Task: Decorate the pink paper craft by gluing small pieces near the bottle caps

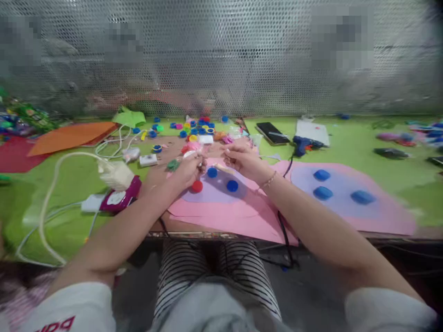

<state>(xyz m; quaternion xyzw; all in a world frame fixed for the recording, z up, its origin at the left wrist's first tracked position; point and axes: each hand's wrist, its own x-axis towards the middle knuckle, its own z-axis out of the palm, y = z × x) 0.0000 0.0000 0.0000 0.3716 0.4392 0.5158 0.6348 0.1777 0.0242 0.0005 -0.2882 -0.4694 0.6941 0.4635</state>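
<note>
Both my hands are over the upper part of a pink sheet (207, 210) that has a lilac sheet (204, 196) on it. My left hand (191, 169) has its fingers pinched together; what they hold, if anything, is too small to name. Fingers of my right hand (244, 161) are also drawn together, and their tips are too blurred to show a held thing. Between and below the hands lie a blue cap (212, 172), a red cap (197, 186) and another blue cap (232, 186). A pale strip (224, 169) lies between the hands.
Right of centre are a glue gun (306, 145), a black phone (272, 133) and a second pink sheet (391, 219) with blue pieces (323, 192). A purple power strip (121, 197) with cables is at left. Several coloured caps (202, 123) lie behind, before a perforated metal panel (221, 60).
</note>
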